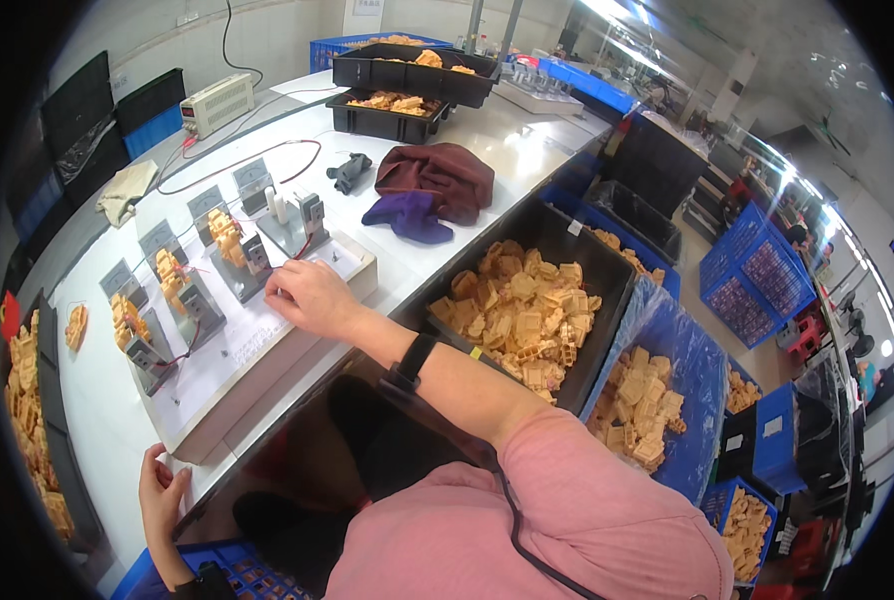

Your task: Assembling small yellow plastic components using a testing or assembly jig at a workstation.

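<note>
A white test board (267,352) on the table carries a row of metal fixtures with small meters behind them. Tan plastic housings sit in three fixtures: one at the left (127,318), one in the middle (172,278) and one further right (227,238). My right hand (312,297) is over the board's near edge, beside the right loaded fixture. Its fingers are curled and drawn together, and whatever is between them is hidden. My left hand (164,490) is at the table edge by the board's left corner, thumb and fingers apart, holding nothing.
Tan parts fill a black bin (435,305) at my right and a blue lined crate (705,405) beyond. Another black tray (65,440) lies far left. Dark red and purple cloths (437,180), black trays (367,115) and a power supply (217,105) stand further back. One loose housing (77,326) lies left.
</note>
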Tool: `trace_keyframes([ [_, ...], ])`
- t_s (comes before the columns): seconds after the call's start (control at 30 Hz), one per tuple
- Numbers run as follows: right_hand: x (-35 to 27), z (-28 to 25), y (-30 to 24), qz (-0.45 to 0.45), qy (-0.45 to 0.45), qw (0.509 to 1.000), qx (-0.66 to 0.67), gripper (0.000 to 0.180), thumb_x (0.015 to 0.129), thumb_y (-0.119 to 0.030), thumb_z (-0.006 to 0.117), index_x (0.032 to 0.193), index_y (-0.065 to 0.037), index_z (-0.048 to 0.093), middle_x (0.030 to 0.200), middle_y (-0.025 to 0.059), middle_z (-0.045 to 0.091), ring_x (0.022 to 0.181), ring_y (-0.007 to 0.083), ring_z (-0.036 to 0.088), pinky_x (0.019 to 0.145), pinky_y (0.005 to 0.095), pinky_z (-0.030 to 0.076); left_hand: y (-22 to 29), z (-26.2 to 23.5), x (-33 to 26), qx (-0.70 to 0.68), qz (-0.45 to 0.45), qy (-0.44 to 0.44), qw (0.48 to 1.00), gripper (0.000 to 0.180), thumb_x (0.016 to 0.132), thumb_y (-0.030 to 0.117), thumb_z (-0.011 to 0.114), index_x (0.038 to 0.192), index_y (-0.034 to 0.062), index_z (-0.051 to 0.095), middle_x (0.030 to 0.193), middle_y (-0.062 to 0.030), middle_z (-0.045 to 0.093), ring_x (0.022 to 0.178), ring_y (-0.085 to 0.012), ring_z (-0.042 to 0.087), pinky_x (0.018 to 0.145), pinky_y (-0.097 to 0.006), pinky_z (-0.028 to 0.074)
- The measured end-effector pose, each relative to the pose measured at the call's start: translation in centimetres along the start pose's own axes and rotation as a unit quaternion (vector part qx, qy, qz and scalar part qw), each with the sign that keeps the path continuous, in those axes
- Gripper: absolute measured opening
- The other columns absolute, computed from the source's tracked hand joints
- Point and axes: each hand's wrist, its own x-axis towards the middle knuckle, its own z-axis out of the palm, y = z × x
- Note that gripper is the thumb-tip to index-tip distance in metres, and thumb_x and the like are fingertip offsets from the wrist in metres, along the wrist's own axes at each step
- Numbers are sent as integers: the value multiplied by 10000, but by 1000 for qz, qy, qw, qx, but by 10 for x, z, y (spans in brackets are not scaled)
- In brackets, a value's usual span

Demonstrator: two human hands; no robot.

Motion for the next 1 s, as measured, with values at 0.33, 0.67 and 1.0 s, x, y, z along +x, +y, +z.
trace_keyframes([
  [0.33,0,-6,1,9,-3,1000,-11,127,854,-222,644,822,-100,653,834,73,647,846,291,628,751,422,460,3,4,3,9,17,-5,1000,489,788,76,715,1249,66,551,717,33,393,646,-75,408,567,-234,355],
  [0.67,4,-1,8,3,-14,1000,20,127,838,-163,642,857,-48,693,866,171,672,880,367,638,791,445,510,-7,7,6,-4,8,15,1000,587,774,91,745,1321,66,535,709,9,475,641,-102,475,556,-278,406],
  [1.0,4,-3,3,1,-81,997,-10,189,905,-187,662,961,-8,670,821,86,615,685,190,565,648,314,457,26,-1,-18,101,3,17,995,489,837,324,747,1263,131,605,735,-15,489,695,-136,499,624,-281,424],
])
